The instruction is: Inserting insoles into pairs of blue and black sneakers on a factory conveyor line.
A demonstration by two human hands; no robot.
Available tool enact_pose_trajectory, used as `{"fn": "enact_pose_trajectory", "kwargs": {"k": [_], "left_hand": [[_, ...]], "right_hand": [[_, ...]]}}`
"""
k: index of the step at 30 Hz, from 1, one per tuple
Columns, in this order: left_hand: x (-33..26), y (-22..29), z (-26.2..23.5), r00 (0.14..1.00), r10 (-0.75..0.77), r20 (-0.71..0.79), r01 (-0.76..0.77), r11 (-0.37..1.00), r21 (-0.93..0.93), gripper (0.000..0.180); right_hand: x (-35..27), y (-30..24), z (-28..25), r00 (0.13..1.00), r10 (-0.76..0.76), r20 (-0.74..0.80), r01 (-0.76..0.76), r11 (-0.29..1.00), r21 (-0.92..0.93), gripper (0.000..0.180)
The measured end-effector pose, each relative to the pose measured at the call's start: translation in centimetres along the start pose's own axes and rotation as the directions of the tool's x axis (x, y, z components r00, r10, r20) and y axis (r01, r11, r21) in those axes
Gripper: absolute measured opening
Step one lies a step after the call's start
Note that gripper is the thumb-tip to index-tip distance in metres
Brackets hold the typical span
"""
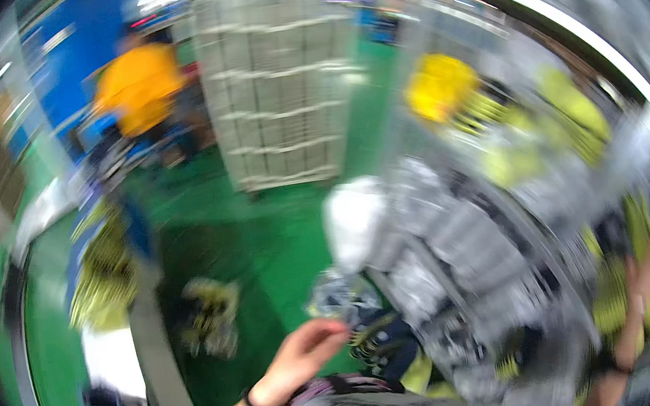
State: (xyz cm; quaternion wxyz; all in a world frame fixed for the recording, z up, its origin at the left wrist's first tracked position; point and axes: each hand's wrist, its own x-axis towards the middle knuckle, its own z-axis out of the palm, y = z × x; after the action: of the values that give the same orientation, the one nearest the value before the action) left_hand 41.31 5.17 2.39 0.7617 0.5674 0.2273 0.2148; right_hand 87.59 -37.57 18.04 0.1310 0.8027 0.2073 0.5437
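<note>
Head view of a person's two hands among packed textile-like goods, with much of the scene blurred. The left hand [307, 355], a dark band at its wrist, is held in front of the body, fingers together and slightly bent; whether its grip is closed on anything cannot be told. Just beyond its fingertips lies a dark blue piece with yellow lines [383, 346]. The right hand [647, 277] reaches far right, over yellow-green ribbed pieces [612, 293]; blur hides whether its grip is wide or narrow. Between the hands, grey, plastic-wrapped bundles [470, 226] are heaped, with a white bag [357, 219] at their left edge and a bright yellow bundle [441, 87] farther off. A yellow-and-dark packet [209, 319] lies on the green floor [256, 236]. Behind stand a tall pale trolley [279, 95] and, to its left, a person in an orange top [140, 88].
</note>
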Motion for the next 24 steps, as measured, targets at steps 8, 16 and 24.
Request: {"fn": "enact_pose_trajectory", "kwargs": {"k": [8,16,24], "left_hand": [[-1.8,-0.2,0.6,0.992,0.009,-0.124,-0.017,0.998,-0.062,0.014],[-1.1,0.0,1.7,0.993,0.01,-0.115,-0.011,1.0,-0.011,0.014],[0.6,-1.3,0.2,0.998,-0.054,-0.032,0.056,0.997,0.049,0.015]], "right_hand": [[5.1,-7.2,-8.5,0.976,0.175,0.128,-0.157,0.977,-0.143,0.056],[4.2,-5.6,-6.9,0.873,0.197,0.447,-0.079,0.96,-0.268,0.049],[0.0,1.5,11.0,0.925,-0.377,0.048,0.377,0.926,0.007,0.042]]}}
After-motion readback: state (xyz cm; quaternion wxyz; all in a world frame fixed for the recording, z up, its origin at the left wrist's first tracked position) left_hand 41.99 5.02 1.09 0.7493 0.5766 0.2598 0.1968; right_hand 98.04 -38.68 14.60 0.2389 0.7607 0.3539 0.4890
